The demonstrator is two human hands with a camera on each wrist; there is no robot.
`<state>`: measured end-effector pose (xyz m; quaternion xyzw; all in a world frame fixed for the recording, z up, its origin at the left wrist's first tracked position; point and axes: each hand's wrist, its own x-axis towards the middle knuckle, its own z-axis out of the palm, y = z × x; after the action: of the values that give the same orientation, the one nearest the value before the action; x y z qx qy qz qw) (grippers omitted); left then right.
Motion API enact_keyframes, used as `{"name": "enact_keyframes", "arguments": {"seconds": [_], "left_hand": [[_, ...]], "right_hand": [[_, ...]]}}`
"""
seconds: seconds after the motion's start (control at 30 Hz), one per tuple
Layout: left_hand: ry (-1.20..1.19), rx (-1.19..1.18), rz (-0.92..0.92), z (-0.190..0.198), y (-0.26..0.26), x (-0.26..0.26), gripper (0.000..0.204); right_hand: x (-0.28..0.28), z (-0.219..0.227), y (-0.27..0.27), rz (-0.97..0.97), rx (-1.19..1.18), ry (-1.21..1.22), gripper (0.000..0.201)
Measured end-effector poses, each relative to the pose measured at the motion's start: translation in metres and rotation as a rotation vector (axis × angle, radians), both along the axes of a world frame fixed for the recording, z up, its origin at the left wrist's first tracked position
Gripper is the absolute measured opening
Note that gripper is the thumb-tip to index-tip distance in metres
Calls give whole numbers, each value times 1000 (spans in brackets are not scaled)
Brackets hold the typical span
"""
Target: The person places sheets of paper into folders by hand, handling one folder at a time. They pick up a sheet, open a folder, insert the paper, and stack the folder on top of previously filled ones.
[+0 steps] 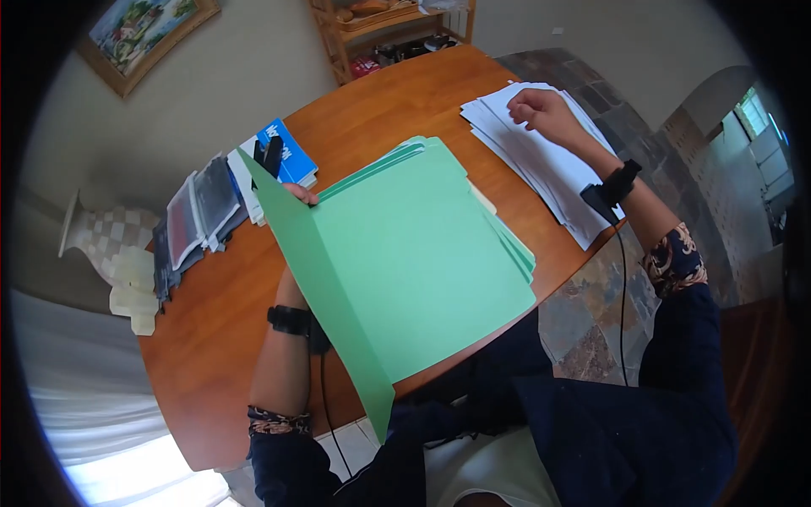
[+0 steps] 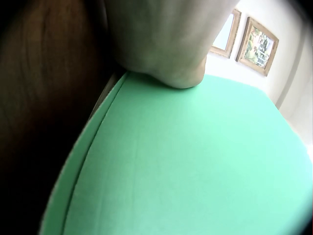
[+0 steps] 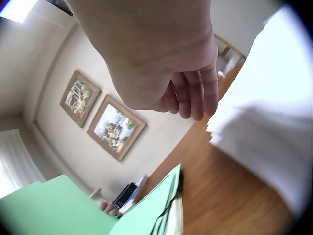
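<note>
An open green folder [image 1: 405, 253] lies over a stack of similar folders at the table's near side, its left cover raised. My left hand [image 1: 302, 193] grips that cover near its upper end, mostly hidden behind it; in the left wrist view the hand [image 2: 164, 44] lies against the green sheet [image 2: 190, 156]. Above a pile of white papers [image 1: 566, 182] my right hand [image 1: 547, 114] hangs with loosely bent fingers. The right wrist view shows this hand [image 3: 176, 78] holding nothing, beside the papers [image 3: 274, 98].
Along the table's left edge are a blue-covered book [image 1: 296, 156], a black object [image 1: 272, 156] and dark pouches with clear fronts [image 1: 203, 207]. A checkered vase [image 1: 106, 237] stands beyond that edge. At the back is a wooden shelf [image 1: 380, 21]. Cables trail from both wrist cameras.
</note>
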<state>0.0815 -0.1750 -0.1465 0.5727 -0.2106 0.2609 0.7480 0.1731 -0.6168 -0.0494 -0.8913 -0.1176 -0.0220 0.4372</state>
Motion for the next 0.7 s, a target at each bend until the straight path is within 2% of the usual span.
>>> {"name": "enact_keyframes", "arguments": {"seconds": [0.03, 0.13, 0.2, 0.27, 0.33, 0.4, 0.43, 0.47, 0.53, 0.7], "left_hand": [[2, 18, 12, -7, 7, 6, 30], [85, -180, -166, -13, 17, 8, 27], [99, -84, 107, 2, 10, -5, 25], [185, -142, 75, 3, 31, -12, 19], [284, -207, 74, 11, 54, -33, 16], [471, 334, 410, 33, 69, -68, 17], [546, 429, 513, 30, 87, -78, 26], [577, 506, 538, 17, 118, -89, 25], [616, 810, 662, 26, 140, -113, 23], [629, 1054, 803, 26, 177, -133, 22]], "right_hand": [[-8, -8, 24, 87, 66, 25, 18], [-24, -24, 82, 281, 222, 42, 16], [-24, -43, 108, 295, 293, 75, 18], [-24, -55, 125, 278, 307, -128, 20], [-27, -58, 129, 341, 273, -112, 21], [-31, -64, 122, 332, 346, -71, 20], [-30, -68, 121, 339, 310, -90, 19], [-30, -71, 121, 352, 281, -152, 19], [-31, -76, 124, 339, 307, -72, 21], [-36, -71, 127, 352, 256, -67, 22]]}}
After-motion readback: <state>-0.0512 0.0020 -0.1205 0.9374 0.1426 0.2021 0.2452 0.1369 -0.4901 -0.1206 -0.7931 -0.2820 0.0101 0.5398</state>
